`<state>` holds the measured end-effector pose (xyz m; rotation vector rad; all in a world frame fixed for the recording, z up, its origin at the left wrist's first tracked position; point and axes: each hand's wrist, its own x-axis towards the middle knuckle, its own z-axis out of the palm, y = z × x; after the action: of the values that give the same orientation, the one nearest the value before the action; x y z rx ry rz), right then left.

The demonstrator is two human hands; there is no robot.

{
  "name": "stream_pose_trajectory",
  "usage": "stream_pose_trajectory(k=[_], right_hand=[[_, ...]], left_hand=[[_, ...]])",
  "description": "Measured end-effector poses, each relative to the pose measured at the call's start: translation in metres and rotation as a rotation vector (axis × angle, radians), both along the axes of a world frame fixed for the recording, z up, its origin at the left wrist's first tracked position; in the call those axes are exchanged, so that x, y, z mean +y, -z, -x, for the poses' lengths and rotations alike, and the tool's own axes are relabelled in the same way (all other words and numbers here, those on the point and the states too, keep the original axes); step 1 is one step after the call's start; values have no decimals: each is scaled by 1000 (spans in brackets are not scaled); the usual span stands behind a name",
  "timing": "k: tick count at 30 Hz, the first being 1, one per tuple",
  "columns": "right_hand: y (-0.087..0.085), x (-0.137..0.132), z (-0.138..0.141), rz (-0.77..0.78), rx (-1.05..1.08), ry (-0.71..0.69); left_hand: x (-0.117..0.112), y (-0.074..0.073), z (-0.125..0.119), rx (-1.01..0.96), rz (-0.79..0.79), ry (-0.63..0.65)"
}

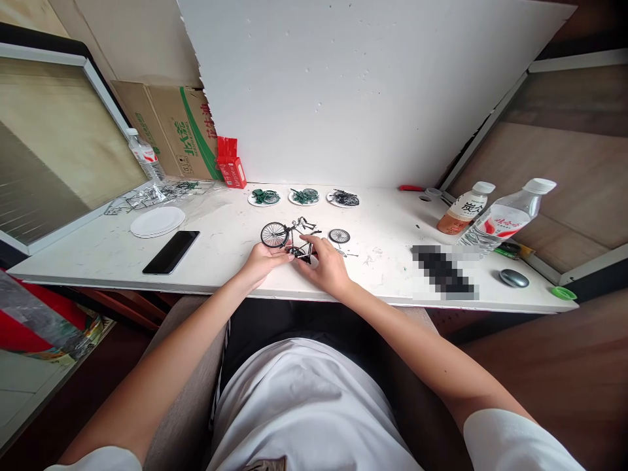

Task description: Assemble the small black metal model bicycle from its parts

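Observation:
Between my two hands is a small black model bicycle (297,239), tilted, with one spoked wheel (274,235) on its left end. My left hand (262,263) grips it from below, thumb against the pedal area. From the right, my right hand (328,263) closes on the frame, its fingers partly hiding that end. A loose spoked wheel (339,235) lies on the table just beyond my right hand, with a few thin small parts (347,252) beside it.
Plates of green parts (263,197) and black parts (343,197) stand at the back. A phone (171,252) and white plates (157,222) are left, with part frames (167,193) behind. Bottles (505,219) and a grey mouse (513,278) are right. A red box (231,171) stands back left.

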<state>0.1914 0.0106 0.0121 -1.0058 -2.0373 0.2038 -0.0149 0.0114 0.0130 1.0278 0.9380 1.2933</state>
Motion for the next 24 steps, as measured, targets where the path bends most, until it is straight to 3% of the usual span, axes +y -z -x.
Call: stream_pose_trajectory(k=[8, 16, 24], right_hand=[[3, 6, -2, 45, 206, -44], [3, 9, -3, -41, 72, -97], [0, 6, -5, -78, 83, -93]], left_hand=[[3, 5, 1, -27, 1, -1], [5, 7, 3, 1, -27, 1], [4, 8, 4, -7, -64, -8]])
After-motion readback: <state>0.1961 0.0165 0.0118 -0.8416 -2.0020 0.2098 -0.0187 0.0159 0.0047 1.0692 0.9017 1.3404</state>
